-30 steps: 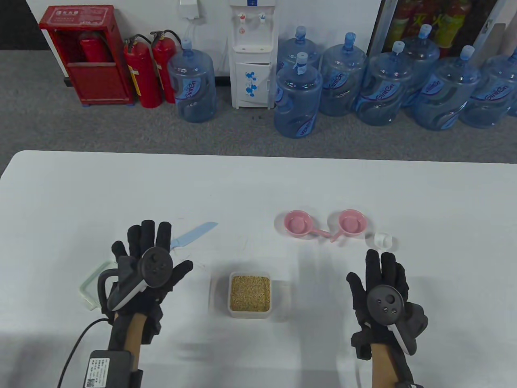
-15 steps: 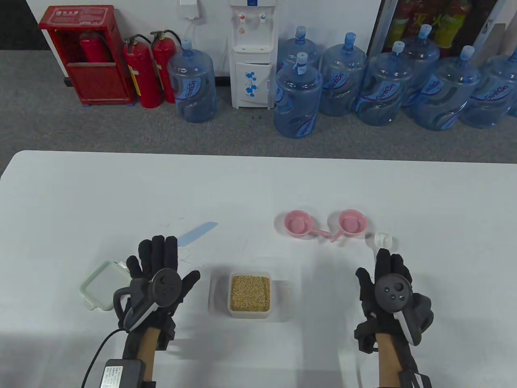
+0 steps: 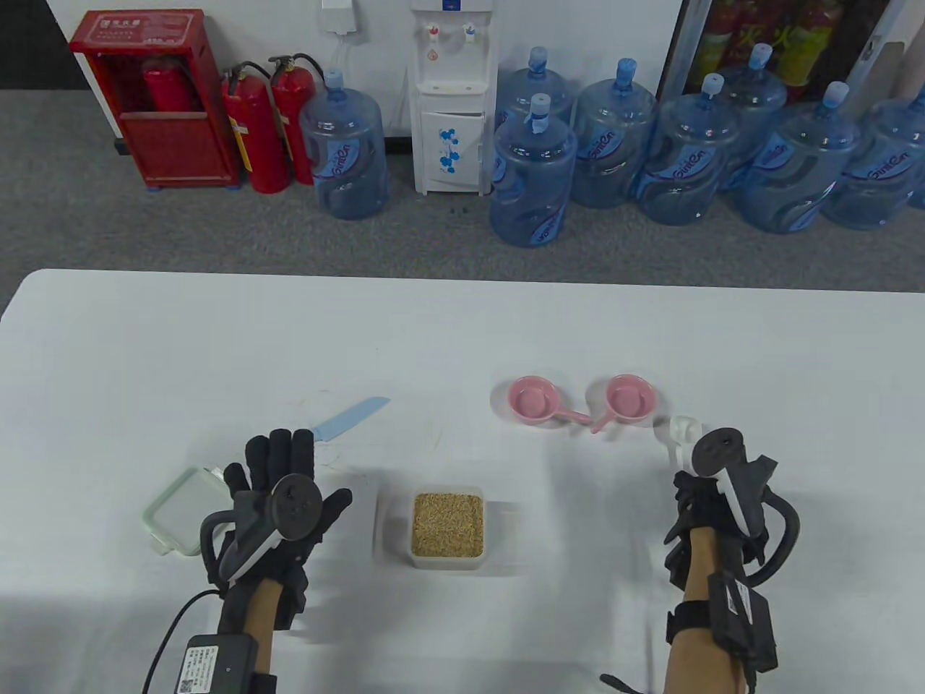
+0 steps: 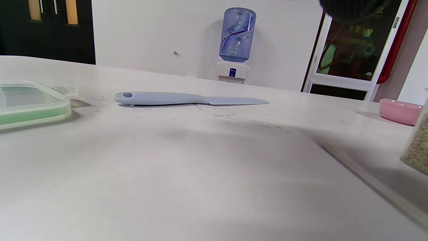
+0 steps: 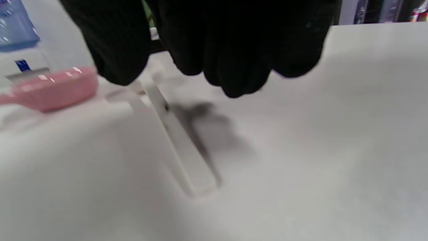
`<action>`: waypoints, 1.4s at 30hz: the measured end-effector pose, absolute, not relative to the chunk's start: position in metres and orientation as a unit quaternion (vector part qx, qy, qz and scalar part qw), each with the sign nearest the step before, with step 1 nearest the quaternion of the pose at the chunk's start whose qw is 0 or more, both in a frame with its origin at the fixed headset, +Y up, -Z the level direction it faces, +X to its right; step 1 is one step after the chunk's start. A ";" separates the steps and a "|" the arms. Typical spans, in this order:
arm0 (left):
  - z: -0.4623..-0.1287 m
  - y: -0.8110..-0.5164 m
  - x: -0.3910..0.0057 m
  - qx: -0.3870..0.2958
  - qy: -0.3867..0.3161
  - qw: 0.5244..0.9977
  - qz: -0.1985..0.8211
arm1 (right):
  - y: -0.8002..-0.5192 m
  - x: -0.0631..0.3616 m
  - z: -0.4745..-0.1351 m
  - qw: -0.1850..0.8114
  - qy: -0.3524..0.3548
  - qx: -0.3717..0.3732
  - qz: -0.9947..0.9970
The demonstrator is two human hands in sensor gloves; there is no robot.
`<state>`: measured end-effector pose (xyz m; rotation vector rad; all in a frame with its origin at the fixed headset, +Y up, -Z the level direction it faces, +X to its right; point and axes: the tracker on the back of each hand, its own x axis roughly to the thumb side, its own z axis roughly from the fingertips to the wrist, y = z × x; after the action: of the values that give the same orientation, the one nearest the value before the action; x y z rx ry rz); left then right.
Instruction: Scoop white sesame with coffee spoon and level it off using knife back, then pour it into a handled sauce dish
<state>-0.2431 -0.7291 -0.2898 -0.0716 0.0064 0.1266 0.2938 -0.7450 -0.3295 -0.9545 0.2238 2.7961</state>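
Note:
A clear box of white sesame [image 3: 447,525] stands near the table's front, between my hands. The white coffee spoon [image 3: 683,430] lies flat right of two pink handled sauce dishes [image 3: 533,400] [image 3: 630,396]. My right hand [image 3: 688,493] is tipped downward over the spoon's handle [image 5: 177,137]. Its fingers [image 5: 234,50] hang just above the handle, the thumb near the bowl end, nothing gripped. The pale blue knife [image 3: 354,419] lies flat left of the box. My left hand [image 3: 285,463] hovers with straight fingers over the knife's handle end [image 4: 127,95].
A green-rimmed lid [image 3: 177,510] lies left of my left hand. The white table [image 3: 462,325] stretches bare toward its far edge. Water bottles, a dispenser and fire extinguishers stand on the floor beyond it.
My right hand moved forward and rolled over, so its fingers now point down above the spoon. My left hand drew back and to the right, uncovering the lid.

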 end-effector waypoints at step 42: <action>-0.291 -0.736 -0.237 -0.070 -0.032 0.992 0.103 | -0.713 0.201 -0.272 0.422 -0.103 -0.056 0.899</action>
<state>-0.2373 -0.7361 -0.2907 -0.1402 -0.0636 0.2059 0.2007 -0.7130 -0.2725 -0.1408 -0.2590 2.2520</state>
